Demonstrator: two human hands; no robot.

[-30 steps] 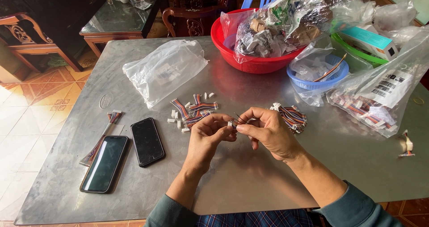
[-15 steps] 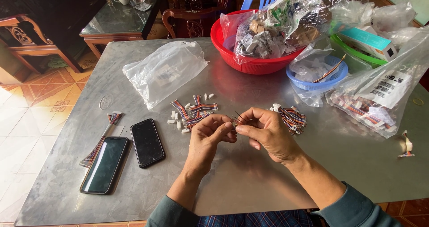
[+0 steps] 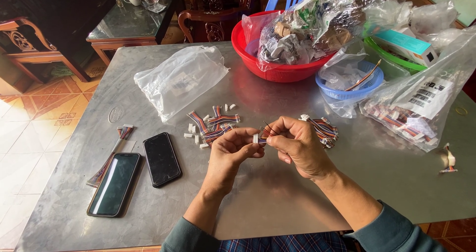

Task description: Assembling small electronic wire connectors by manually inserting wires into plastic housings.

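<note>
My left hand (image 3: 232,153) pinches a small white plastic connector (image 3: 256,138) between thumb and forefinger. My right hand (image 3: 297,145) holds a short multicoloured ribbon wire (image 3: 267,129) whose end meets that connector. Both hands hover just above the grey metal table (image 3: 277,202). Behind my left hand lie several loose ribbon wires (image 3: 215,123) and white connectors (image 3: 193,133). A bundle of finished wires (image 3: 326,131) rests right behind my right hand.
Two dark phones (image 3: 161,159) (image 3: 114,183) lie at the left beside another wire bundle (image 3: 113,153). A clear plastic bag (image 3: 179,81), a red basin (image 3: 277,71) full of bags, a blue bowl (image 3: 352,91) and a bag of wires (image 3: 414,111) stand behind.
My hands have stayed in the same spot; the fingers shifted slightly as the wire end and the connector came together.
</note>
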